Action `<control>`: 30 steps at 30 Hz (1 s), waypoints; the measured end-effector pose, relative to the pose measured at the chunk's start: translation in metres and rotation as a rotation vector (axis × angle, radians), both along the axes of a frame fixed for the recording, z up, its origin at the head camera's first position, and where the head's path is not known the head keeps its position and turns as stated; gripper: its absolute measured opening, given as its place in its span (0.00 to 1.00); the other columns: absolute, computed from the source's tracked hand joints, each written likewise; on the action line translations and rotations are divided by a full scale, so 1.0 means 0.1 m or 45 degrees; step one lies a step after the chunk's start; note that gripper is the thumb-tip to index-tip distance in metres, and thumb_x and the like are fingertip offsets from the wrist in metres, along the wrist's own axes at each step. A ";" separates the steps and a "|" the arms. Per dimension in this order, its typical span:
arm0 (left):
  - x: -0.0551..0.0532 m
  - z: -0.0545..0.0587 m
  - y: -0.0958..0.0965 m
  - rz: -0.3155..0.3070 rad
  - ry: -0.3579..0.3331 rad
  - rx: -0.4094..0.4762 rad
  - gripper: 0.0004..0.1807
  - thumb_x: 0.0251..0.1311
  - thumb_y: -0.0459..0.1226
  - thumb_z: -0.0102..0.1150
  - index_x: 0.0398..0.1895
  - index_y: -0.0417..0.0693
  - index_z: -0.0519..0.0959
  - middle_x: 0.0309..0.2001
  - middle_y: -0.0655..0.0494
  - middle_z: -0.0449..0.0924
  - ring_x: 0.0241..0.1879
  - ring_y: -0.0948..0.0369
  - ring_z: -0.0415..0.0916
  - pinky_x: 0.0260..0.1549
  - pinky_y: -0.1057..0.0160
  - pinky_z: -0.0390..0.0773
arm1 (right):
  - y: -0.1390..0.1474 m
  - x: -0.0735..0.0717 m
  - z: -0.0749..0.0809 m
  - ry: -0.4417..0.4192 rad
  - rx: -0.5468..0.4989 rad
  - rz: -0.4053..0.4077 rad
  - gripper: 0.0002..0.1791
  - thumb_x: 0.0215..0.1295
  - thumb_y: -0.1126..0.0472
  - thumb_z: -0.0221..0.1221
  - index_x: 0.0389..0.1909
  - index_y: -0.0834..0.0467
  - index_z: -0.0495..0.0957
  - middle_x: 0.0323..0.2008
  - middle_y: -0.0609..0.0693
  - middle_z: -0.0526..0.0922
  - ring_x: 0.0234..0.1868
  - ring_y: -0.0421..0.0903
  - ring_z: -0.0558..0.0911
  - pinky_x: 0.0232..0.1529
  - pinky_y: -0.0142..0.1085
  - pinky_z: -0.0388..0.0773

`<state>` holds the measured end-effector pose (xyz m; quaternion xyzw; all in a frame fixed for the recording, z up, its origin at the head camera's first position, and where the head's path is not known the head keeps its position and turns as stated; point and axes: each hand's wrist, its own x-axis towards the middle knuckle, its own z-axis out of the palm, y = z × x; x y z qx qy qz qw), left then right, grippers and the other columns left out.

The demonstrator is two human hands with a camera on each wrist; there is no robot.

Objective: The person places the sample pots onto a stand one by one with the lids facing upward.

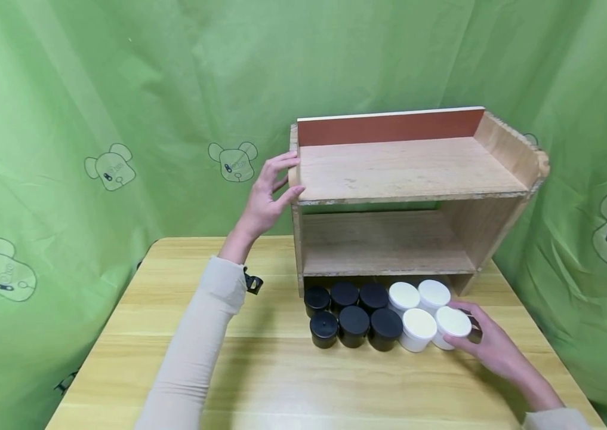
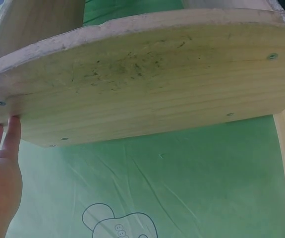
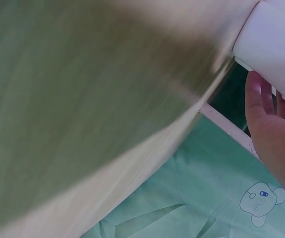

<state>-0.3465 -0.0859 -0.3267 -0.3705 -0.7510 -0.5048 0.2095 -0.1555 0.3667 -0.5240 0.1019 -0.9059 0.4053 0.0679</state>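
My left hand [image 1: 264,203] rests against the upper left side of a wooden shelf [image 1: 410,167], thumb near the front edge. In the left wrist view, straight fingers [image 2: 12,136] touch the outer face of its side panel [image 2: 147,84]. At the right end of two rows of jars, my right hand [image 1: 496,348] holds a white lidded jar [image 1: 453,322] between thumb and fingers. The right wrist view shows its fingers [image 3: 255,96] against the jar's white wall [image 3: 271,49]. Black lidded jars [image 1: 354,322] fill the left part of the rows, white ones [image 1: 418,325] the right.
The rear row of jars stands at the shelf's lower front opening. Above it are a middle board [image 1: 384,242] and a top board with a raised red back strip [image 1: 389,128]. All stand on a light wooden table [image 1: 174,310], with green printed curtain [image 1: 174,89] behind and beside.
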 end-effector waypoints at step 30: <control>0.01 0.00 0.00 -0.001 0.013 -0.017 0.27 0.70 0.34 0.60 0.71 0.47 0.68 0.78 0.52 0.62 0.78 0.52 0.59 0.72 0.39 0.70 | -0.01 0.10 0.51 0.157 0.005 -0.030 0.37 0.58 0.63 0.75 0.68 0.59 0.73 0.56 0.22 0.73 0.53 0.18 0.72 0.52 0.09 0.68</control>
